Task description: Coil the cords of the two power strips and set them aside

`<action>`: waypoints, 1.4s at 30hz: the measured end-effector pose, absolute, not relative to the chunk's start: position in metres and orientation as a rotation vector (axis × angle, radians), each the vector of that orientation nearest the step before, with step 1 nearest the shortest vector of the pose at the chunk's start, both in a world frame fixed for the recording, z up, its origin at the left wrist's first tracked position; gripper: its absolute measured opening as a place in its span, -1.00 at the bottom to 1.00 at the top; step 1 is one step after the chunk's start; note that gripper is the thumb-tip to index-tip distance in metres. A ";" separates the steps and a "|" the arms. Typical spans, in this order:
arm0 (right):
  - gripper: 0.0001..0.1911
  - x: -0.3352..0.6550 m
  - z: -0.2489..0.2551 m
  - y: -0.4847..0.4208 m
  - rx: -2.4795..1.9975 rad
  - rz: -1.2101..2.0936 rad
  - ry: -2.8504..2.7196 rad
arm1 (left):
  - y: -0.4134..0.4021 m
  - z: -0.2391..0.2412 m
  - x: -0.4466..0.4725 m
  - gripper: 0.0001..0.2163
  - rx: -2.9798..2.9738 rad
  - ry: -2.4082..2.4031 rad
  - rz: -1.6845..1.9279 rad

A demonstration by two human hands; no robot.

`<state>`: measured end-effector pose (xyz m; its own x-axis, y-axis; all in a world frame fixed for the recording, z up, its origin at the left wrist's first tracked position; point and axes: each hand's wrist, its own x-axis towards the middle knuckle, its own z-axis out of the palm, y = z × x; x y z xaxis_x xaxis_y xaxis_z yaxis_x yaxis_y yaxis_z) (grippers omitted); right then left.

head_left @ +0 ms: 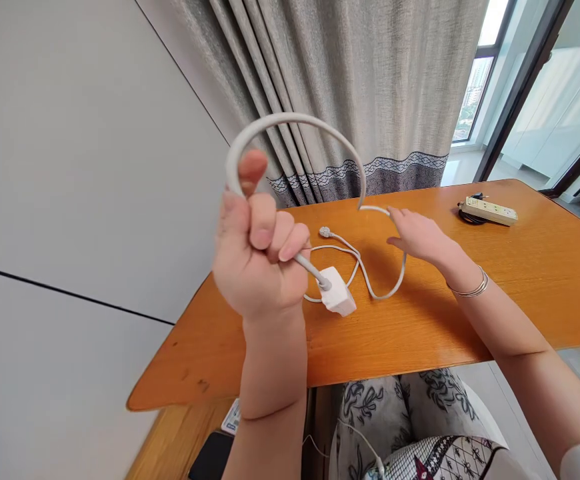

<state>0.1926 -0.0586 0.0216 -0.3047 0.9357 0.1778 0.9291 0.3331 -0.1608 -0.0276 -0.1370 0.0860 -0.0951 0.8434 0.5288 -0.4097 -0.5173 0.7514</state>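
A white power cord (295,119) rises in a wide loop above the table. My left hand (267,247), raised in front of the curtain, is closed round it with the thumb up. Below that fist, a short stretch of cord runs into a white block (339,293), seen end-on; its exact kind cannot be made out. My right hand (417,233) is over the table, loosely closed on the same cord, fingers and thumb on either side. More cord lies in loose curves on the wood, ending in a white plug (325,232).
The brown wooden table (470,287) spans the view. A cream power strip (491,211) with a black cord (471,218) lies at its far right. A grey curtain (370,80) hangs behind, and a white panel (70,167) stands left. Below the edge is a dark flat object (211,457).
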 end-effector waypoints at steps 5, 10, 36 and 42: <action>-0.68 0.181 0.026 -0.067 -1.389 -0.040 -2.710 | -0.138 0.088 -0.032 -0.87 1.272 0.481 1.747; -0.86 0.184 0.029 -0.067 -1.753 -0.093 -2.383 | -0.141 0.090 -0.023 -0.84 1.210 0.523 1.732; -0.53 0.230 0.048 -0.065 -0.314 0.695 -1.881 | -0.117 0.116 -0.046 -0.63 0.268 0.154 2.098; -0.67 0.280 0.038 -0.013 -0.854 -0.171 -1.174 | -0.148 0.125 -0.030 -0.57 0.305 -0.083 2.242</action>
<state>0.2797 -0.0125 0.0379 0.4131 0.3018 0.8592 0.5347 0.6834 -0.4971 -0.0302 -0.1484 0.1252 -0.6090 0.7537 0.2470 -0.7700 -0.6366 0.0441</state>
